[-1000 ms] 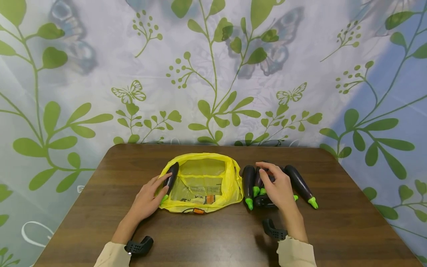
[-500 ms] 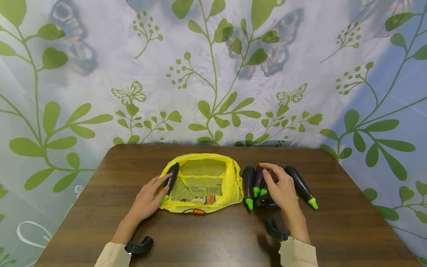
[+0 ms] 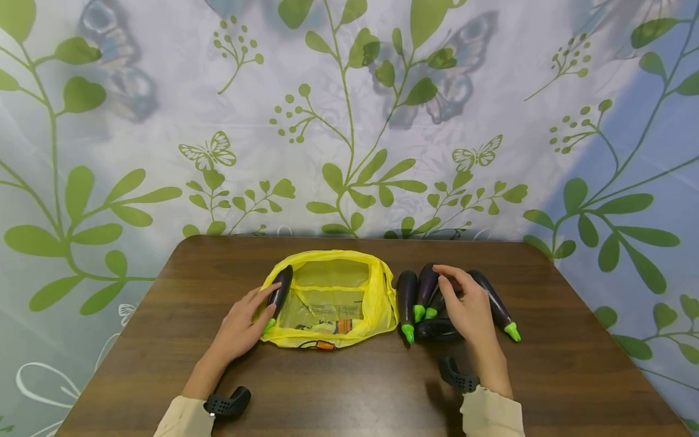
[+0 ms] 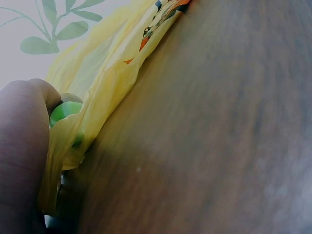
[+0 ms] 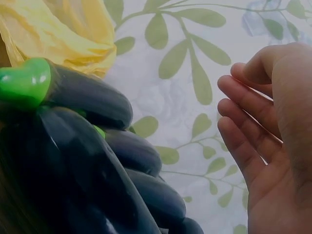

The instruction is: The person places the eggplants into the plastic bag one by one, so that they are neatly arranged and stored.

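Note:
My left hand (image 3: 240, 325) is at the left side of a yellow plastic bag (image 3: 382, 297), its fingers and thumb gripping a dark purple eggplant (image 3: 281, 291) along the bag's rim. The left wrist view shows the thumb beside the eggplant's bright green stem end (image 4: 66, 112), with bag film around it. Several more glossy eggplants lie in a cluster right of the bag, among them an upright-lying one (image 3: 407, 294) and a crosswise one (image 3: 437, 329). Over this cluster is my right hand (image 3: 468, 306), fingers loosely bent and holding nothing; the right wrist view shows it apart from the eggplants (image 5: 83, 161).
The bag's mouth faces up, with printed lettering and an orange patch (image 3: 344, 326) inside. An orange tag (image 3: 325, 345) sits on its front edge. All stand on a brown wooden table (image 3: 349, 388), before a leaf-patterned cloth (image 3: 349, 121). Each wrist wears a black camera mount (image 3: 228, 402).
My right hand has moved slightly right over the cluster, uncovering more of the eggplants at its left. My left hand, the bag and the eggplants stay in place.

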